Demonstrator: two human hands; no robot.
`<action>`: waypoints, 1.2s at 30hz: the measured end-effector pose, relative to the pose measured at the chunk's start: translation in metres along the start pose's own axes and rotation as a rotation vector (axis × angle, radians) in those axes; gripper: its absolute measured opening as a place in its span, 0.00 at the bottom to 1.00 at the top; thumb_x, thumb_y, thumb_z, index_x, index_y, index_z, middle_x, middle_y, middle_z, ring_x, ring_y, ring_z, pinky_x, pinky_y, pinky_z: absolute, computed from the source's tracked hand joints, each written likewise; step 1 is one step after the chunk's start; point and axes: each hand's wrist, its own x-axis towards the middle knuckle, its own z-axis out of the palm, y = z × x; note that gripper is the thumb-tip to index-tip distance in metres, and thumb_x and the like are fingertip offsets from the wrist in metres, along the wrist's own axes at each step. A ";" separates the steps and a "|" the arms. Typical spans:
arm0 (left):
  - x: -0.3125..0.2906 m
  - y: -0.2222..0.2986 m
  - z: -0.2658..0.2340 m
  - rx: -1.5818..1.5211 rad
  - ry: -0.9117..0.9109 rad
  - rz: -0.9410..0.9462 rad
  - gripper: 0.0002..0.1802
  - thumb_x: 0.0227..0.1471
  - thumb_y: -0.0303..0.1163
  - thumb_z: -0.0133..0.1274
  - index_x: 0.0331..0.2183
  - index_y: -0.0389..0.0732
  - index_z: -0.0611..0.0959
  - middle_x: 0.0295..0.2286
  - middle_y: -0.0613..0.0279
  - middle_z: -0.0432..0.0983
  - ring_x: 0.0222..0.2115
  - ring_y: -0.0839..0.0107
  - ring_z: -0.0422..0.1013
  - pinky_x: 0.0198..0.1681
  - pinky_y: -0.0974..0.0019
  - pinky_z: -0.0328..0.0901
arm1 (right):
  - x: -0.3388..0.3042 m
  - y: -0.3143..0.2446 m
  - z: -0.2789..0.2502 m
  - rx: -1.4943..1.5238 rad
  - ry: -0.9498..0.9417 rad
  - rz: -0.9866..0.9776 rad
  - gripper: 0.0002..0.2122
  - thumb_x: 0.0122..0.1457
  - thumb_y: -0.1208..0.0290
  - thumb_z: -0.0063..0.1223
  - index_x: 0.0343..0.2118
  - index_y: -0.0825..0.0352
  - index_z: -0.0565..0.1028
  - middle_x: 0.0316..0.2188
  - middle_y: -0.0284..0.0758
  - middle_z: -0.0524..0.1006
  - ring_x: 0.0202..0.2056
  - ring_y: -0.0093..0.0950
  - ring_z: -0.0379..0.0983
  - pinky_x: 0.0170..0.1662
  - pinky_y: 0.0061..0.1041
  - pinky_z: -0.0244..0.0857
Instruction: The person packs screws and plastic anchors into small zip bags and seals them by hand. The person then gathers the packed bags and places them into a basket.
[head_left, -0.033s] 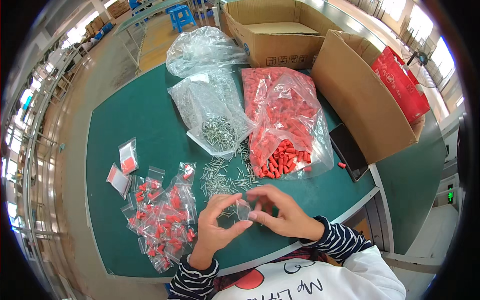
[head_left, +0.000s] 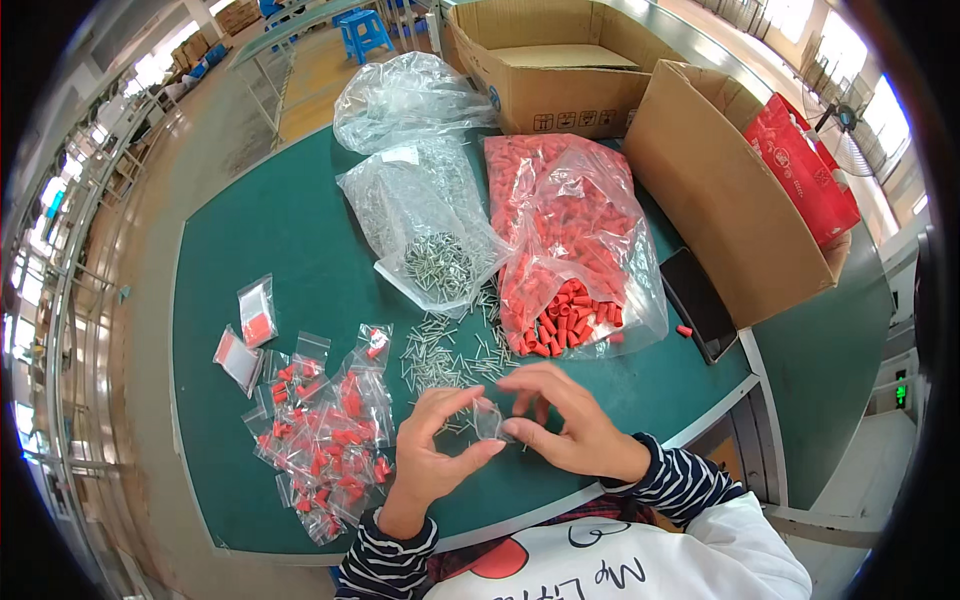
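Note:
Between my hands is a small clear plastic bag [head_left: 487,420], close above the table near its front edge. My left hand [head_left: 432,445] curves around it, thumb and fingers at its edges. My right hand [head_left: 578,432] pinches its right side, the thumb tip on the plastic and the fingers bent; part of that grip is hidden. Just beyond the bag lies a loose heap of metal screws [head_left: 435,355]. Left of my left hand is a pile of small zip bags [head_left: 330,440] with red pieces inside.
Behind the screws lies a clear bag of screws [head_left: 430,230], beside a large bag of red plastic tubes [head_left: 570,240]. A black phone-like slab [head_left: 697,300] and a single red tube [head_left: 684,330] lie right. Cardboard boxes [head_left: 720,190] stand behind. Flat packets [head_left: 257,312] lie left.
My right hand's fingers have shifted slightly at the small bag's right side. My left hand and everything on the table look the same.

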 end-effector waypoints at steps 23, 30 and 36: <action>0.003 0.006 0.010 0.364 -0.160 0.262 0.25 0.32 0.31 0.71 0.38 0.39 0.83 0.33 0.60 0.79 0.36 0.61 0.73 0.42 0.60 0.65 | -0.005 -0.005 -0.017 -0.761 -0.263 -0.428 0.10 0.48 0.76 0.58 0.36 0.62 0.77 0.52 0.45 0.69 0.55 0.43 0.65 0.49 0.38 0.63; 0.007 0.006 0.004 0.365 0.012 0.213 0.23 0.34 0.30 0.69 0.38 0.38 0.83 0.32 0.58 0.78 0.34 0.63 0.72 0.38 0.65 0.67 | 0.027 0.001 -0.019 -0.778 0.114 -0.422 0.08 0.49 0.76 0.58 0.34 0.66 0.76 0.26 0.36 0.74 0.29 0.36 0.75 0.29 0.35 0.68; -0.002 0.006 0.013 0.337 -0.040 0.182 0.24 0.33 0.29 0.70 0.38 0.40 0.84 0.28 0.61 0.73 0.29 0.70 0.69 0.31 0.69 0.66 | 0.064 0.030 0.002 -1.096 -0.117 -0.256 0.06 0.53 0.71 0.54 0.29 0.67 0.74 0.26 0.38 0.77 0.26 0.38 0.76 0.26 0.37 0.67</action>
